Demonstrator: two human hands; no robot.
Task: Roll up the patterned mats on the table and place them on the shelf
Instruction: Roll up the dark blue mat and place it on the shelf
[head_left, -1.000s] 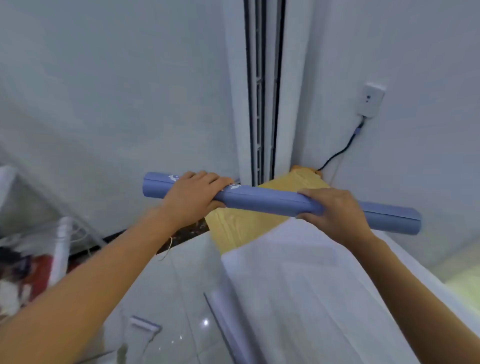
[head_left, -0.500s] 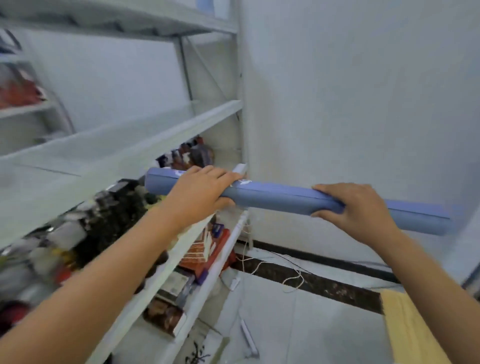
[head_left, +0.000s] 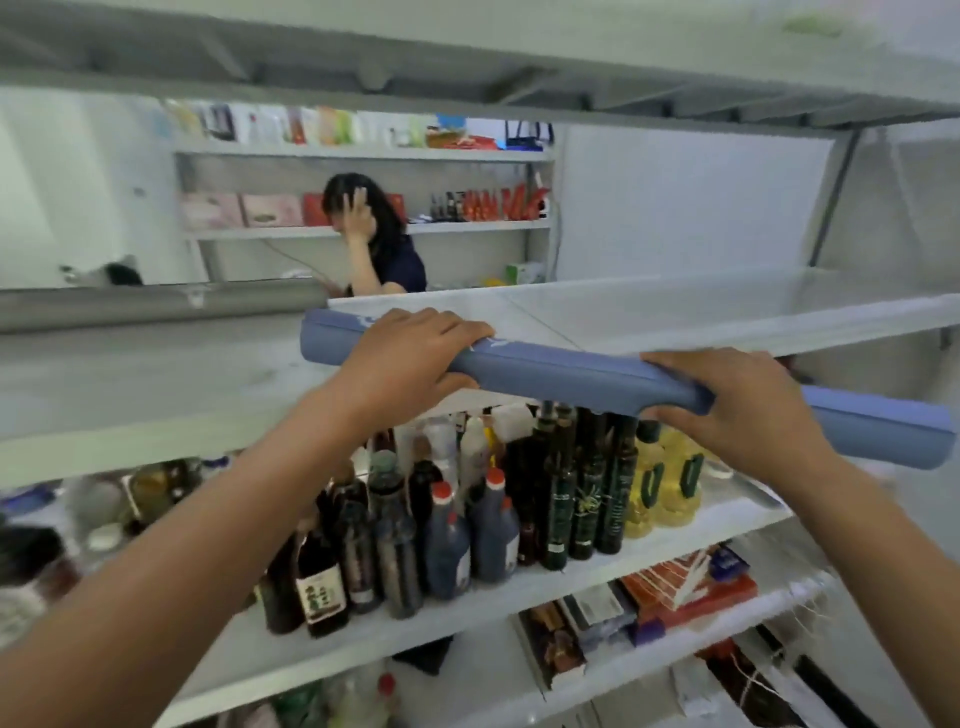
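A rolled-up blue mat (head_left: 561, 375) stretches across the middle of the view, held level in the air in front of a white shelf board (head_left: 675, 312). My left hand (head_left: 410, 358) grips the roll near its left end, fingers curled over the top. My right hand (head_left: 737, 405) grips it right of the middle, and the mat's right end sticks out past that hand. The roll hangs at the height of the shelf board's front edge, which has bare surface behind it.
The shelf below (head_left: 519, 592) carries several dark sauce bottles (head_left: 447, 545) and yellow oil bottles (head_left: 670, 483). Lower shelves hold boxes (head_left: 691, 587). Another board (head_left: 467, 62) runs overhead. A person (head_left: 374, 234) stands beyond the rack by a far shelving unit.
The view has swung left from the wall and table onto the shelving rack. Both hands have kept their grip and carried the rolled mat up to the bare shelf board.
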